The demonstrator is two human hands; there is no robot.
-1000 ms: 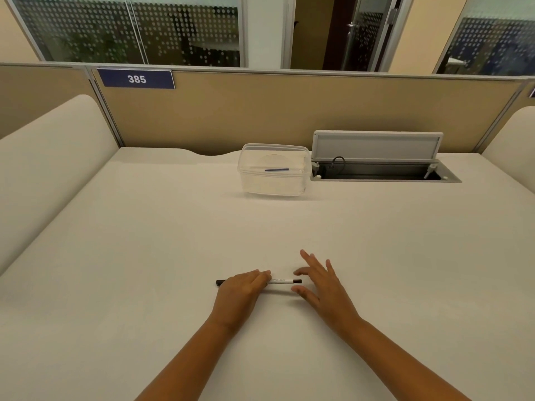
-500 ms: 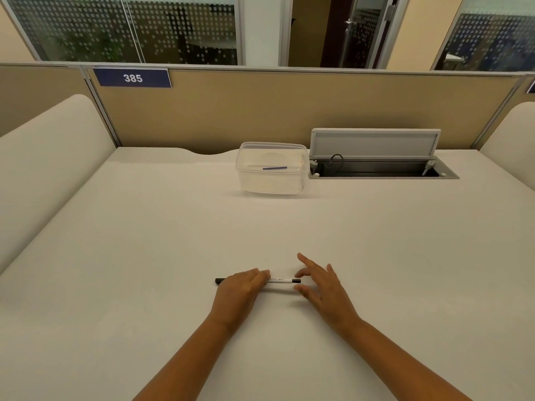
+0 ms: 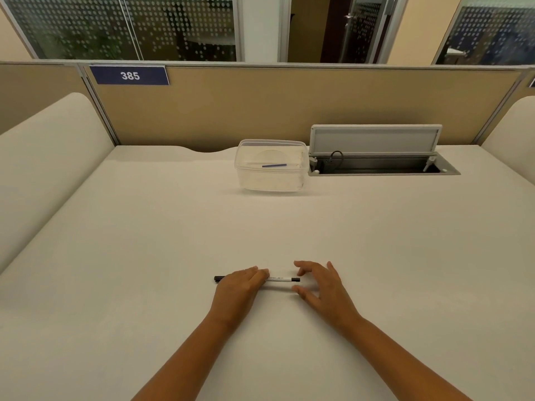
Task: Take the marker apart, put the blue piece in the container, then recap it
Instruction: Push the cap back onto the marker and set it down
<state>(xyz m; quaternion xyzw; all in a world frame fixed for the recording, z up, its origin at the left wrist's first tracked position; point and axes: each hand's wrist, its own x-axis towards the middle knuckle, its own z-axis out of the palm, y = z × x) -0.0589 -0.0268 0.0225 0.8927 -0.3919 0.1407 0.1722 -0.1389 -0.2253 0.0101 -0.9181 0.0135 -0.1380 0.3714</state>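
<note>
A thin white marker (image 3: 279,279) with black ends lies flat on the desk, pointing left to right. My left hand (image 3: 238,287) rests palm-down over its left half, fingers together on the barrel; only the black left tip sticks out beyond it. My right hand (image 3: 321,287) hovers at the marker's right end with thumb and fingers spread on either side of the black tip, and I see no contact. Far back stands a clear plastic container (image 3: 270,180) without a lid, and a thin blue piece (image 3: 274,165) lies inside it.
An open cable hatch (image 3: 376,166) with a raised lid is set into the desk just right of the container. A tan partition (image 3: 289,105) closes the far edge. Cream padded panels (image 3: 43,151) line the left and right sides.
My right hand's fingers have curled a little nearer to the marker's right tip. My left hand and the marker have stayed in place.
</note>
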